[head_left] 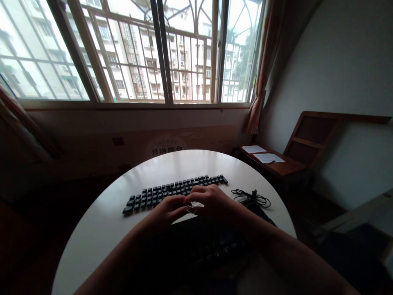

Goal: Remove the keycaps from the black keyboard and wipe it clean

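My left hand (168, 209) and my right hand (211, 201) meet over the middle of a round white table (101, 221), fingers curled together around a small thin wire-like tool (192, 209). Just beyond them lie rows of loose black keycaps (172, 190) laid out on the table. Below my hands sits a dark keyboard (208, 241), mostly in shadow and partly hidden by my forearms. What exactly each hand pinches is hard to make out.
A coiled black cable (251, 197) lies to the right of the keycaps. A wooden side table (270, 162) with papers and a pen stands at the right, by a chair back. A barred window (153, 49) and a curtain (260, 82) fill the far wall.
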{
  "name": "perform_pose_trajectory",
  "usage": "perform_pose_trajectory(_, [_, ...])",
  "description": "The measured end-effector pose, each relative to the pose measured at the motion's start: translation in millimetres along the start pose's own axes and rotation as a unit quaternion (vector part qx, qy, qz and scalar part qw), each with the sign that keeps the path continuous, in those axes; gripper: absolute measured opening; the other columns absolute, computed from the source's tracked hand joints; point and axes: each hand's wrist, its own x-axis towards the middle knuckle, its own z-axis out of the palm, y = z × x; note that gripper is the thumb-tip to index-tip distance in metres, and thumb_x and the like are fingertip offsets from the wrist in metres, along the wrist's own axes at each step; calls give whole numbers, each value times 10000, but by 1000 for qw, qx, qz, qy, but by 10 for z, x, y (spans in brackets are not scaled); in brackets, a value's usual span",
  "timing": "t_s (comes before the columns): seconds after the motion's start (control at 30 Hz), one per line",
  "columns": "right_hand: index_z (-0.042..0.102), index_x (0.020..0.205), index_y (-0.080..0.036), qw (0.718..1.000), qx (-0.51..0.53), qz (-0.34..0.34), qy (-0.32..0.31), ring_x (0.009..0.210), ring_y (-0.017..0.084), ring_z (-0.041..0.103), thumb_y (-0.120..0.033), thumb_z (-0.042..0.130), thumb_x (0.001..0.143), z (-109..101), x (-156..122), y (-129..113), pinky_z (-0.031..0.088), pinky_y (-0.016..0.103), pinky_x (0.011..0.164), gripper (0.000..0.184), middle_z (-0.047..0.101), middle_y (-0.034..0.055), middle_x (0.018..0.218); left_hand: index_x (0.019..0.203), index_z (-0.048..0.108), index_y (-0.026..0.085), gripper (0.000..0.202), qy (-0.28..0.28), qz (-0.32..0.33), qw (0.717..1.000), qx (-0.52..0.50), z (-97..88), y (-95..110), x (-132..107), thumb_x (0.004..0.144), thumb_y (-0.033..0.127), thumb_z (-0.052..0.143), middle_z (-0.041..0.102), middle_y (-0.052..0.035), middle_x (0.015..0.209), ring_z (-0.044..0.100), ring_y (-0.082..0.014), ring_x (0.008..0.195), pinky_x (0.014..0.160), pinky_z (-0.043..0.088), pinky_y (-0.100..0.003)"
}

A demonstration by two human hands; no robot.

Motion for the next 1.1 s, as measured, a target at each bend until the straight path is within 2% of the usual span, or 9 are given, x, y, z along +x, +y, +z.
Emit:
perform_pose_trajectory(0.1, [678,1030,-239,998,-16,57,18,728,128,661,-280,697,888,-75,1,98,453,230,640,148,702,12,977,1058,659,138,521,8,-11,1000,17,13,19,-10,916,603,470,642,-36,815,550,-166,719,666,463,-273])
perform_pose_trajectory(0.2, [683,1045,-228,978,-53,200,31,827,153,667,-282,721,865,-208,-32,306,465,251,738,192,703,24,1016,1093,680,179,458,-5,-23,996,85,21,49,-25,954,541,437,690,-53,934,598,-190,819,770,472,-295])
perform_pose_trajectory(0.3, [705,1025,-221,931,-109,341,-63,892,194,653,-312,698,861,-257,-108,559,455,277,748,187,710,37,1000,1069,711,209,375,-55,-44,987,144,33,75,-36,943,482,486,711,-49,991,623,-201,863,797,463,-294])
perform_pose_trajectory(0.37, [727,990,-212,914,-112,375,-111,884,212,655,-322,705,834,-208,-168,695,452,282,715,192,723,44,965,1073,723,227,339,-87,-61,979,173,41,83,-41,919,457,528,703,-33,906,614,-191,793,718,449,-275])
perform_pose_trajectory(0.5, [763,931,-236,903,-87,385,-168,849,202,668,-284,733,756,-45,-243,827,450,260,678,184,748,19,905,1079,727,237,309,-101,-65,975,186,47,84,-49,899,422,557,656,-8,799,576,-163,714,648,414,-248])
perform_pose_trajectory(0.6, [776,951,-254,900,-80,387,-182,884,203,673,-277,717,748,14,-252,847,462,258,701,213,758,11,941,1085,723,233,305,-104,-58,976,184,45,80,-55,893,410,565,641,-5,796,566,-156,714,641,406,-242])
perform_pose_trajectory(0.8, [756,1038,-273,902,-75,391,-169,919,194,677,-265,688,762,20,-274,858,472,256,735,284,760,-10,971,1102,714,236,310,-108,-52,974,193,41,63,-68,888,411,575,642,-7,812,560,-155,722,651,408,-242])
perform_pose_trajectory(1.1, [751,961,-285,906,-97,386,-146,913,195,684,-243,675,771,96,-283,873,465,263,727,209,767,-32,954,1107,710,246,302,-105,-40,973,202,36,75,-76,884,402,580,651,-2,822,569,-152,731,654,408,-238])
